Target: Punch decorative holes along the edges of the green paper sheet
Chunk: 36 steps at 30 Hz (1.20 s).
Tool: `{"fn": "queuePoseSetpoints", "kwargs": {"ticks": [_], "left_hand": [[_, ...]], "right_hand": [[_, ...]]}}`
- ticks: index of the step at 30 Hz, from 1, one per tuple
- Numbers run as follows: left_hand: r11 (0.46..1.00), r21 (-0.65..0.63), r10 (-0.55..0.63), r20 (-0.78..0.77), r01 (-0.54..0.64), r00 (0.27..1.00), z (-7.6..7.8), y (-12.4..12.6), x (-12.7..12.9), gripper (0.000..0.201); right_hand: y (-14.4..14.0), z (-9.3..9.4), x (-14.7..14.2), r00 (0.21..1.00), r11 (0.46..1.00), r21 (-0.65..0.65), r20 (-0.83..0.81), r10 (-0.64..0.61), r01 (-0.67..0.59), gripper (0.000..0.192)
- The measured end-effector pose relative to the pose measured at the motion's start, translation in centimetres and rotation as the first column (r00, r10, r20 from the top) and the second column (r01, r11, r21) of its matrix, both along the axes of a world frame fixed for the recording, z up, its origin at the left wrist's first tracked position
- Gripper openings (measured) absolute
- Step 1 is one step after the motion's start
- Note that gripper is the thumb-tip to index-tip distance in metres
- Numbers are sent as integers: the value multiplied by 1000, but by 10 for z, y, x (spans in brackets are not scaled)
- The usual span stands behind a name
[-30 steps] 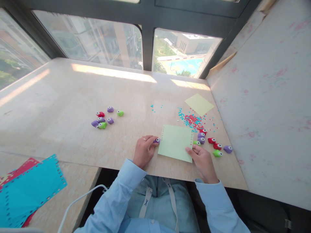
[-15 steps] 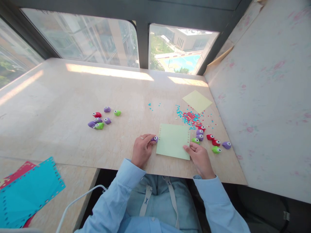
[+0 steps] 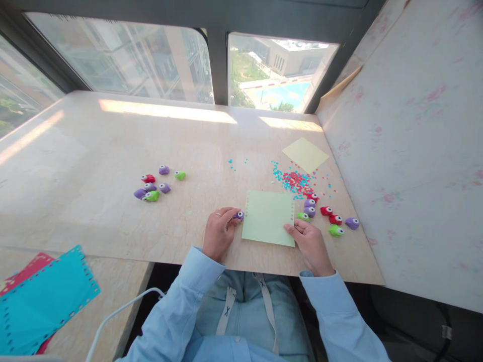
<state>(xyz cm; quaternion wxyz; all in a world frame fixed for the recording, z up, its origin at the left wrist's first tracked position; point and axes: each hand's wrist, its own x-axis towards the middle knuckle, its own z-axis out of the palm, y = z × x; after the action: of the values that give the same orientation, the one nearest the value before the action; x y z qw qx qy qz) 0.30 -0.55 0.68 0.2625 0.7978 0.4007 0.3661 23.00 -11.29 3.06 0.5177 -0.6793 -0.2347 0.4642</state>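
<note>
My left hand [image 3: 220, 232] is closed around a small purple craft punch [image 3: 239, 214], which sits at the left edge of a pale green sheet of paper [image 3: 267, 216]. Small punched holes run down both the left and right sides of that sheet. At its lower right edge, my right hand [image 3: 310, 245] pinches the paper, thumb on top and fingers partly hidden. A green punch [image 3: 303, 217] lies just above the right hand, beside the sheet. Whether the purple punch's jaw is pressed down is too small to tell.
Red and blue paper bits [image 3: 296, 182] are scattered behind the sheet, near a pale yellow paper [image 3: 306, 154]. Several punches [image 3: 335, 219] lie at the right, more [image 3: 152, 196] at the left. Blue punched paper [image 3: 49, 301] rests on the lower left surface. A patterned wall [image 3: 411, 151] bounds the right.
The view has shifted very slightly. Both hands, the sheet and the purple punch keep practically the same positions and grips.
</note>
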Motion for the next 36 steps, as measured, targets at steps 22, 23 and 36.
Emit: {"fn": "queuePoseSetpoints", "kwargs": {"ticks": [22, 23, 36], "left_hand": [[999, 2, -36, -36, 36, 999, 7, -6, -8, 20], [999, -3, -40, -36, 40, 999, 8, -7, -10, 20], [1000, -8, -2, -42, 2, 999, 5, -8, -10, 19]], "right_hand": [[15, -2, -8, 992, 999, 17, 117, 40, -42, 49], [15, -2, -8, 992, 999, 15, 122, 38, -40, 48], [14, -7, -8, 990, 998, 11, 125, 59, -61, 41]]}}
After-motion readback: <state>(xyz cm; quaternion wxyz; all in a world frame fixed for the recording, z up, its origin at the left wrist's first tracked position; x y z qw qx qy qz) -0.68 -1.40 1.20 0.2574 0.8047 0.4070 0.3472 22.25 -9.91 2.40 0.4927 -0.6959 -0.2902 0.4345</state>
